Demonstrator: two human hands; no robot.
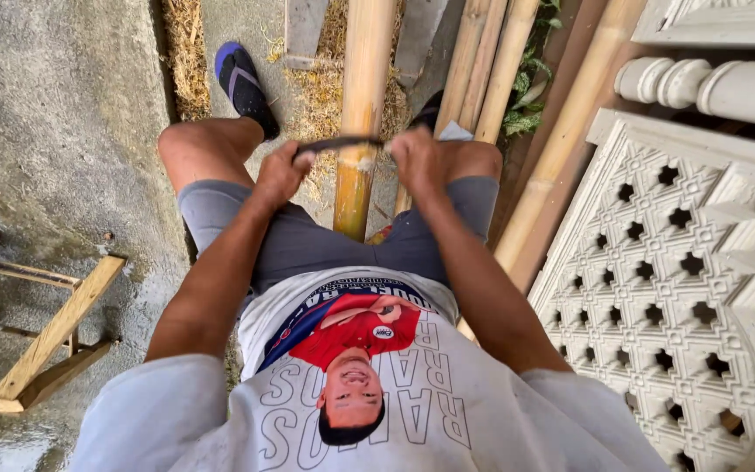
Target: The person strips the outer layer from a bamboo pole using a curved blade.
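A thick bamboo pole (362,114) is running lengthwise between the person's knees, away from the body, its near end sitting just above the lap. A dark, narrow blade (340,142) is lying straight across it at a pale joint of the cane, touching the upper surface. The left hand (280,175) is curling tightly around the blade's left end, knuckles up and wrist bent slightly inward, while the right hand (419,160) is gripping the right end in the same closed fist (both forearms are reaching forward from bent elbows and converging toward the pole). The person is sitting with legs apart in grey shorts (303,240) and a white printed shirt (369,385), a dark sandal (245,79) showing on the left foot. More bamboo poles (491,70) are lying beside the right leg, next to a pale carved lattice panel (666,280). A wooden frame (37,336) is resting on the concrete floor (54,131), well apart on the left.
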